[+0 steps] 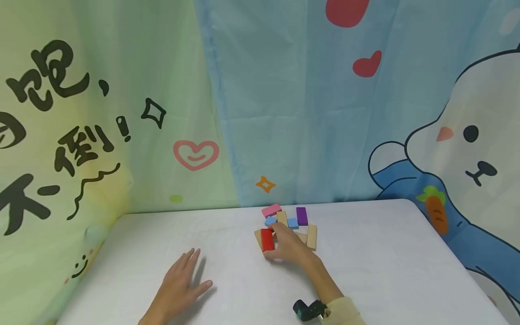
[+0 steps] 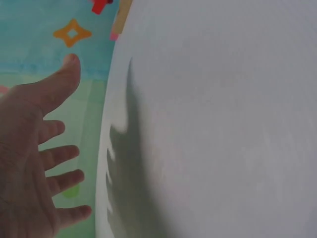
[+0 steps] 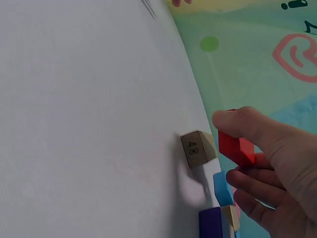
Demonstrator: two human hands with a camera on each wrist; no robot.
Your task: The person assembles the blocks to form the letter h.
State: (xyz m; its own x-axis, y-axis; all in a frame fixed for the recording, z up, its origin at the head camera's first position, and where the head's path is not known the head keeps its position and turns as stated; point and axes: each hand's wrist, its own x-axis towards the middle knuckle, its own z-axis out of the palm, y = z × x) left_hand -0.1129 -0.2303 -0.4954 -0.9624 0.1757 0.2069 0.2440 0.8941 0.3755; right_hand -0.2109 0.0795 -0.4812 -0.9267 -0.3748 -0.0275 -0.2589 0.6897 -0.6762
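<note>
My right hand [image 1: 290, 245] pinches a red block [image 1: 267, 239] between thumb and fingers; the right wrist view shows the thumb across one end of the red block [image 3: 237, 148]. Close by stands a plain wooden block [image 3: 194, 149] with "48" on its end, partly hidden behind the red one in the head view. Whether the two touch, I cannot tell. My left hand [image 1: 176, 282] is at the front left, fingers straight and thumb spread, holding nothing. In the left wrist view its palm and fingers [image 2: 59, 158] show beside their shadow.
Around the right hand lie a pink block [image 1: 271, 210], blue blocks [image 1: 293, 223], a purple block [image 1: 302, 216] and several plain wooden blocks [image 1: 311, 237]. They sit on a white table [image 1: 365, 266]. A printed curtain [image 1: 268, 108] hangs along its back edge.
</note>
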